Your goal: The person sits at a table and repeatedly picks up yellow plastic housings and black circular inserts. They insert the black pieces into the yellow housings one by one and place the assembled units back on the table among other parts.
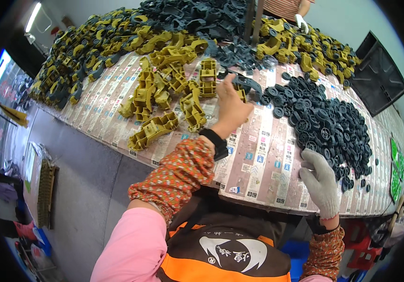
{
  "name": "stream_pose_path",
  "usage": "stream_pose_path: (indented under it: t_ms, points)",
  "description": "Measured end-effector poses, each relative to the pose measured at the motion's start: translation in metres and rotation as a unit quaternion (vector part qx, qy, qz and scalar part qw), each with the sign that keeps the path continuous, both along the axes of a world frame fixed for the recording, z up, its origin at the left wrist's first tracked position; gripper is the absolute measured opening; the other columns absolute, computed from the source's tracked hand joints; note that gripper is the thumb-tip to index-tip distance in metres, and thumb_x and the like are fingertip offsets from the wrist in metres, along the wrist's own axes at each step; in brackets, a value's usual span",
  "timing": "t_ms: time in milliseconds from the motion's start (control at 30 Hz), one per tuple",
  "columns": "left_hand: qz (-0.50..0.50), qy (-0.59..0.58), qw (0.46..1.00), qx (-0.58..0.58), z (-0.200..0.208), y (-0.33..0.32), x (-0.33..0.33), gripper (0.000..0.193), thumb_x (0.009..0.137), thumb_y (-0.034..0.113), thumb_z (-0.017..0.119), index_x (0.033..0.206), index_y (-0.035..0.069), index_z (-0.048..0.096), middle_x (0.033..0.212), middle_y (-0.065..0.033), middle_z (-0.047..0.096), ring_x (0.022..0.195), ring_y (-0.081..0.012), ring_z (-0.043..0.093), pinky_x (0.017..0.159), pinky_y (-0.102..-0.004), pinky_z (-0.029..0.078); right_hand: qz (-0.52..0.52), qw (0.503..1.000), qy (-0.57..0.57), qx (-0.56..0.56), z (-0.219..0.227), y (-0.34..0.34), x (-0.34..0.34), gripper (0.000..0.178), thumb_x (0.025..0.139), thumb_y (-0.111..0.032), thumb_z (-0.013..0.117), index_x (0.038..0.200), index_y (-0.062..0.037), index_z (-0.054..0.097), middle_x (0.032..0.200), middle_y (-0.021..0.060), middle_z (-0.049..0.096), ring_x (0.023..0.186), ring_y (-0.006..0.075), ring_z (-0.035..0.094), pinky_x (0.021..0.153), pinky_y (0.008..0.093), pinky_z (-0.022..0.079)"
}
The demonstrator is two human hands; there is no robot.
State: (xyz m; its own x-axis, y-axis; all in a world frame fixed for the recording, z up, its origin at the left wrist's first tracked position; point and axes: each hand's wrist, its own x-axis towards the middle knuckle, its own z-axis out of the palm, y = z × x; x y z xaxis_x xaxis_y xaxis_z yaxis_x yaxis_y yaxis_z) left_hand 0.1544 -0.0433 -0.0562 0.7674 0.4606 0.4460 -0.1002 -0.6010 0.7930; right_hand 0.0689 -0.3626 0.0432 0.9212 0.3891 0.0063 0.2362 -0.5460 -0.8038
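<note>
My bare left hand [234,107] is closed on a yellow plastic toy vehicle body [241,94], mostly hidden behind the fingers. A dark grey curved plastic part [250,84] lies against that body; whether they are joined I cannot tell. Just left of this hand, several loose yellow bodies [192,107] lie on the table, hollow sides showing. My right hand [319,181] wears a pale knit glove and hovers at the near left edge of a heap of small dark wheels [326,122]. Its fingers are loosely bent and apart, with nothing visible between them.
The table [253,183] has a printed, striped covering. Yellow bodies with dark parts are piled at the far left [89,51] and far right [286,42]. Dark parts [202,16] are heaped at the back. Across the table a co-worker's gloved hand [301,23] shows near a black crate [378,73].
</note>
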Motion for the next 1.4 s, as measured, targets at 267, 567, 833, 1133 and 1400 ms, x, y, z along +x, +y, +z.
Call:
stream_pose_path:
  t_ms: [267,567,833,1133,1400]
  points:
    - [-0.191,0.009,0.88,-0.435,0.06,0.059,-0.068,0.089,0.089,-0.003,0.063,0.159,0.018,0.013,0.142,-0.0233,0.047,0.12,-0.0304,0.062,0.085,-0.0399,0.065,-0.113,0.994,-0.004,-0.004,-0.026,-0.069,-0.036,0.032,0.098,-0.004,0.066,0.129,0.0033,0.068,0.108,0.0076,0.072,0.094,0.0126,0.067,0.084,0.0289,0.055]
    - [-0.19,-0.048,0.929,-0.314,0.105,0.046,-0.094,0.085,0.09,-0.002,0.068,0.158,0.016,0.021,0.145,-0.0207,0.045,0.126,-0.0304,0.06,0.102,-0.0425,0.058,-0.099,0.991,-0.085,-0.038,-0.041,-0.06,-0.038,0.028,0.098,-0.009,0.069,0.124,0.0022,0.069,0.103,0.0132,0.073,0.089,0.0202,0.07,0.082,0.0342,0.056]
    - [-0.37,-0.063,0.772,-0.513,0.1,0.044,-0.132,0.082,0.091,0.014,0.067,0.163,0.013,0.027,0.163,-0.0248,0.038,0.151,-0.0475,0.041,0.108,-0.0491,0.056,-0.123,0.973,-0.154,-0.124,-0.048,-0.049,-0.029,0.026,0.097,-0.01,0.067,0.121,-0.0001,0.068,0.103,0.0199,0.071,0.09,0.0339,0.071,0.08,0.0423,0.055]
    - [-0.353,0.017,0.654,-0.669,0.037,0.027,-0.184,0.073,0.106,0.05,0.06,0.165,0.017,0.032,0.151,-0.0204,0.054,0.12,-0.0351,0.065,0.091,-0.0437,0.061,-0.079,0.934,-0.218,-0.272,-0.06,-0.022,-0.015,0.032,0.089,-0.017,0.076,0.115,-0.0028,0.064,0.101,0.0197,0.065,0.095,0.0394,0.067,0.081,0.0483,0.054]
    - [-0.361,0.089,0.605,-0.704,0.02,0.016,-0.206,0.09,0.098,0.033,0.072,0.171,0.017,0.022,0.153,-0.0136,0.052,0.116,-0.0283,0.063,0.098,-0.0419,0.056,-0.099,0.97,-0.137,-0.175,-0.06,-0.017,-0.022,0.038,0.086,-0.007,0.076,0.119,-0.0029,0.06,0.107,0.0211,0.067,0.098,0.0418,0.068,0.084,0.0478,0.054]
